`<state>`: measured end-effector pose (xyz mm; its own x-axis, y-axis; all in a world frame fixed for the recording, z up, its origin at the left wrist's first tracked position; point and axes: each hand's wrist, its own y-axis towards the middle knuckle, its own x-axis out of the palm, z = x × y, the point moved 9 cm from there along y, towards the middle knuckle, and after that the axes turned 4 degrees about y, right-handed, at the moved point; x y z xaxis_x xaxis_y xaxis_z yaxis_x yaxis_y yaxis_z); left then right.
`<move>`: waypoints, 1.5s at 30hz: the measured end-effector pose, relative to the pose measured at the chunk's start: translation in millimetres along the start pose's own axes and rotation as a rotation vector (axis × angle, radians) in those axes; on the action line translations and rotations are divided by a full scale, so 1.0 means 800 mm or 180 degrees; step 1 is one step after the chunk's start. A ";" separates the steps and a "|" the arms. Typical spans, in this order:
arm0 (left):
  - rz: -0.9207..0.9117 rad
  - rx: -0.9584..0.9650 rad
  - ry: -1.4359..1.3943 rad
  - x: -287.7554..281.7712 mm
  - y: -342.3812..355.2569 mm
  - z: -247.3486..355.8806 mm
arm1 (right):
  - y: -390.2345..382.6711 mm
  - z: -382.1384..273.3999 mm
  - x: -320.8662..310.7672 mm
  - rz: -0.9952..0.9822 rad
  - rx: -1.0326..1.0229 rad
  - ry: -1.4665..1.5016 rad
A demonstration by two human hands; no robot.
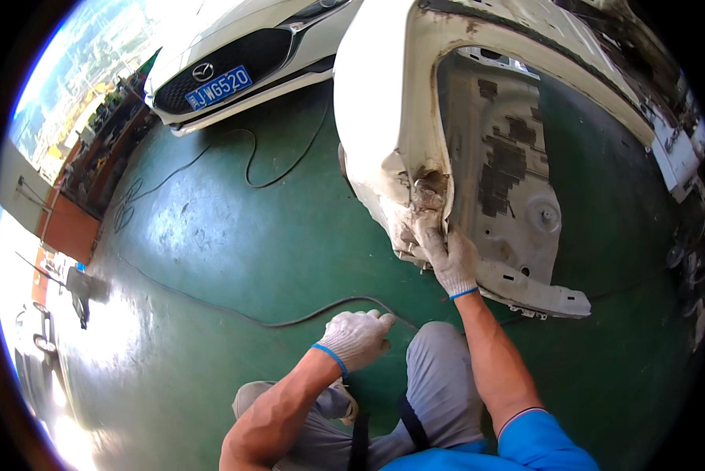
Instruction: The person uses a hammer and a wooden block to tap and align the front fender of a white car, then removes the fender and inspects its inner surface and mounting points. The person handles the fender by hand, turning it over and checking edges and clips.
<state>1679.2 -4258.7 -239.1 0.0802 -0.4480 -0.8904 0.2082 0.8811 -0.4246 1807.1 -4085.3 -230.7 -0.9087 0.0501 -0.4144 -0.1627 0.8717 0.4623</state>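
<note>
A white car (pixel 234 55) stands at the top left on the green floor (pixel 234 235), where a black cable (pixel 274 177) lies looped nearby.

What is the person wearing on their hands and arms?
Both hands, left and right, wear white knitted work gloves with a thin blue band at the cuff. The forearms are bare. A bright blue short sleeve covers the right upper arm.

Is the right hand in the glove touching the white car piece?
Touching. The head view shows the gloved right hand pressed on the lower rusty edge of the white car panel, fingers on the metal.
</note>
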 end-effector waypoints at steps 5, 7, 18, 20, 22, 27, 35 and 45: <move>-0.0035 -0.0011 -0.0012 0.001 -0.012 0.001 | -0.002 0.005 0.014 0.0010 0.0060 0.0119; 0.0035 0.0077 -0.0019 -0.002 -0.016 0.001 | 0.001 0.011 0.015 0.0104 0.0020 0.0129; 0.1379 -0.0588 -0.1302 0.019 -0.079 -0.219 | -0.010 0.016 0.016 0.0080 0.0240 0.0231; 0.1300 -0.1322 -0.1284 0.117 -0.091 -0.281 | -0.009 0.016 0.015 0.0192 0.0087 0.0093; 0.0796 -0.1652 -0.1593 0.262 -0.085 -0.309 | -0.015 0.033 0.011 0.0263 0.0247 -0.0129; 0.1014 -0.2238 -0.2286 0.461 -0.109 -0.274 | -0.028 0.035 0.005 0.0928 0.0370 -0.0313; 0.1666 -0.2541 -0.3263 0.500 -0.110 -0.291 | -0.040 0.050 -0.024 0.0945 0.0056 -0.2108; 0.1326 -0.1888 -0.3268 0.441 -0.097 -0.310 | -0.033 0.035 -0.004 0.0820 -0.0172 -0.1533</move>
<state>1450.0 -4447.4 -560.9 0.8102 0.2039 -0.5495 -0.4635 0.7968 -0.3877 1825.0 -4094.7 -263.3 -0.6451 0.4873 -0.5885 0.0109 0.7760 0.6306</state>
